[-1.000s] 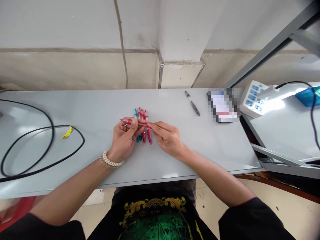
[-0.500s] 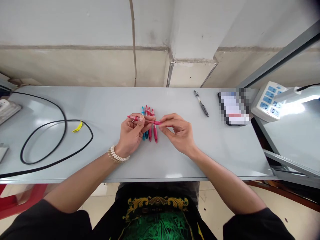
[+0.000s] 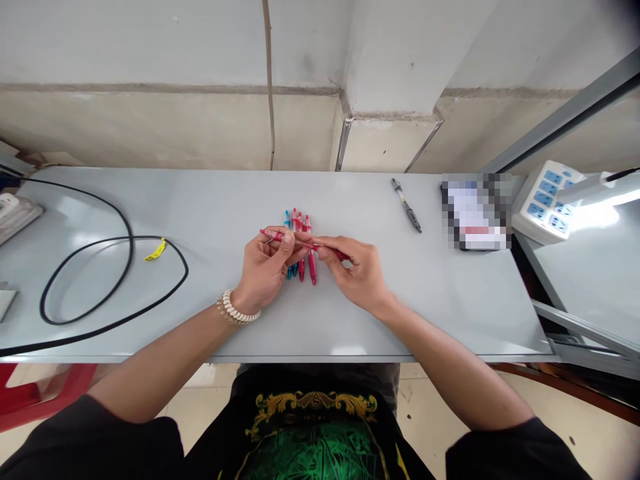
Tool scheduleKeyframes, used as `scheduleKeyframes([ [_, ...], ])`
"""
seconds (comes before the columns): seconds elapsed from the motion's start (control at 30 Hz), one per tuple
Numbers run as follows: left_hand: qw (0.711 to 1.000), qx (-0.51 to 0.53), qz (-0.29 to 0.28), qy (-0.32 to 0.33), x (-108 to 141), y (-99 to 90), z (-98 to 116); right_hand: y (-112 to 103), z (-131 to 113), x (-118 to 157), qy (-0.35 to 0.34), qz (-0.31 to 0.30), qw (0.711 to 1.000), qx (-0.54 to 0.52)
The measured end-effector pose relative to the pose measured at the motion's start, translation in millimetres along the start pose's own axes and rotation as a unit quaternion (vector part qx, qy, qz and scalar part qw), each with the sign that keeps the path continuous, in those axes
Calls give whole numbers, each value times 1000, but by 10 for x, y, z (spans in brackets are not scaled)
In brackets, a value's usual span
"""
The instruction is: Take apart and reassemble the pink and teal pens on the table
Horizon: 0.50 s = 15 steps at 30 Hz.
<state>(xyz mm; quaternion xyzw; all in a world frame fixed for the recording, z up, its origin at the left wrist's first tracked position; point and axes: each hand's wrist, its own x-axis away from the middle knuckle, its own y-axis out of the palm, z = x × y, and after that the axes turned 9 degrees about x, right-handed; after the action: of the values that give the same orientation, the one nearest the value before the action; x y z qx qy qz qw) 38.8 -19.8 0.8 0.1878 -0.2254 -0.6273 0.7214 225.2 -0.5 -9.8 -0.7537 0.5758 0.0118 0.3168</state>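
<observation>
A red pen (image 3: 273, 235) lies slantwise between my hands, above the table. My left hand (image 3: 267, 267) pinches its clip end between thumb and fingers. The fingers of my right hand (image 3: 357, 270) are closed round its other half, and a dark red end shows past the fingertips. Whether the pen's two parts are joined is hard to tell behind the fingers. Under and just behind my hands, several pens lie side by side: red pens (image 3: 313, 267) on the right and blue pens (image 3: 287, 219) on the left, partly covered by my left hand.
A grey pen (image 3: 407, 207) and a blurred-out phone (image 3: 475, 217) lie at the back right of the grey table (image 3: 350, 333). Beyond stands a white power strip (image 3: 543, 200) by a metal frame. A black cable (image 3: 133, 247) with a yellow tag (image 3: 157, 250) loops on the left.
My right fingers have shifted along the red pen toward my left hand, and the pen's end now sticks out past them. The left hand keeps its hold.
</observation>
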Motion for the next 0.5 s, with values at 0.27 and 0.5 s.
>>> scheduleKeyframes([
  [0.27, 998, 36, 52, -32, -48, -51, 32, -40, 106, 8, -162, -12, 946, 282],
  [0.5, 990, 87, 93, -60, -91, -35, 100, -181, -3, -27, -118, 8, 981, 152],
])
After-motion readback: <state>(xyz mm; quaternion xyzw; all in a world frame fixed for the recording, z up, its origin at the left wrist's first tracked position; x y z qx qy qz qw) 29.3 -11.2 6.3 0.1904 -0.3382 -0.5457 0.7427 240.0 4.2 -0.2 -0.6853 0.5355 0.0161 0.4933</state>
